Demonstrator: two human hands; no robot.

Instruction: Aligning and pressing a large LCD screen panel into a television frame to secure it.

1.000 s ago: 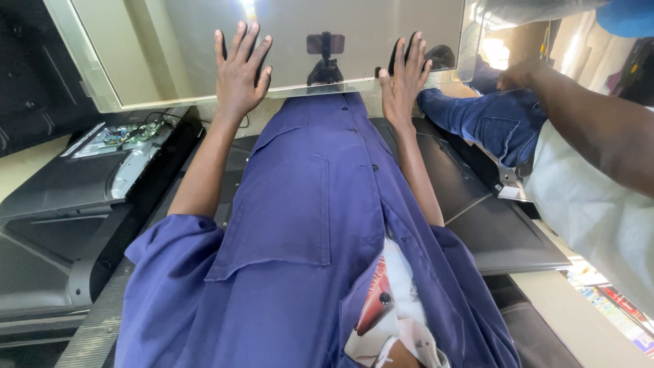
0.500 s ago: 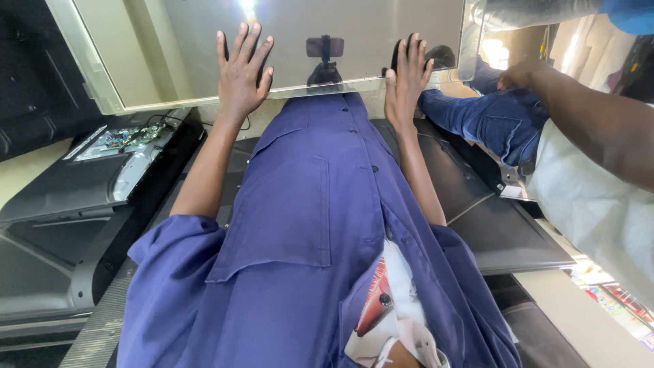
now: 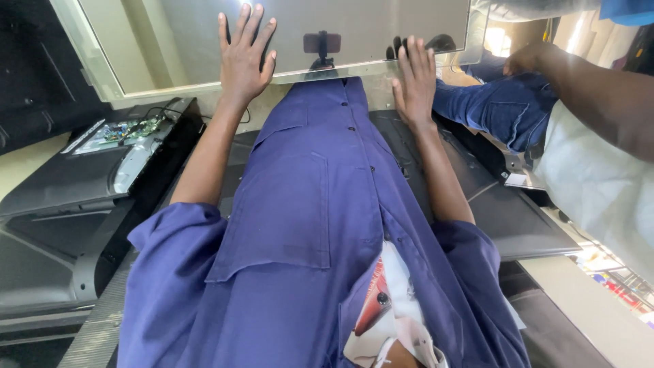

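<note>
A large glossy display panel (image 3: 170, 48) in a pale frame lies across the top of the view, mirroring the room. My left hand (image 3: 242, 61) rests flat on its near part with the fingers spread. My right hand (image 3: 415, 82) lies flat at the panel's near edge, fingers also apart. Neither hand grips anything. Both bare forearms come out of the sleeves of my blue work coat (image 3: 306, 225), which fills the middle of the view. A small dark clip-like object (image 3: 322, 46) stands at the panel's edge between my hands.
Black television back covers (image 3: 61, 184) lie at the left, one with an exposed green circuit board (image 3: 119, 131). Another dark cover (image 3: 518, 218) lies at the right. A co-worker's arm (image 3: 586, 88), in jeans and a white top, reaches in at the upper right.
</note>
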